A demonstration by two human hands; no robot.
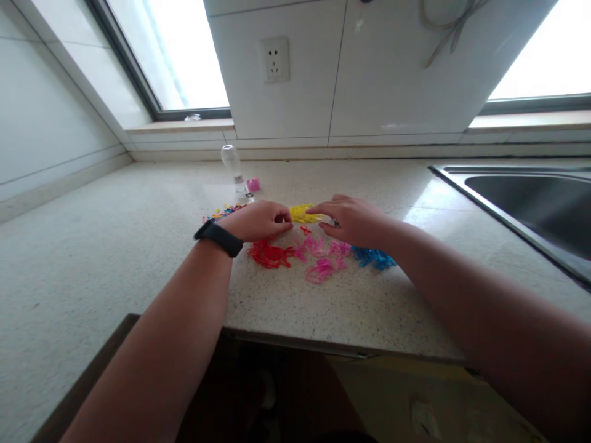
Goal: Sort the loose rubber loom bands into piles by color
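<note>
Small piles of coloured rubber bands lie on the speckled counter. My left hand (264, 220), with a dark band on its wrist, is curled above the red rubber bands (271, 253). Its thumb and fingertips come together, and whatever is between them is too small to make out. My right hand (348, 220) hovers at the right end of the yellow rubber bands (302, 213), thumb and forefinger apart. Between and below the hands are pink rubber bands (322, 261). Blue rubber bands (373, 257) sit under my right wrist. Mixed-colour bands (226, 212) are partly hidden behind my left hand.
A clear bottle (232, 166) stands near the back, beside a small pink object (253, 184). The metal sink (462, 184) is set into the counter at the right. A wall socket (276, 59) is above the counter, whose front edge (295, 341) runs below my forearms.
</note>
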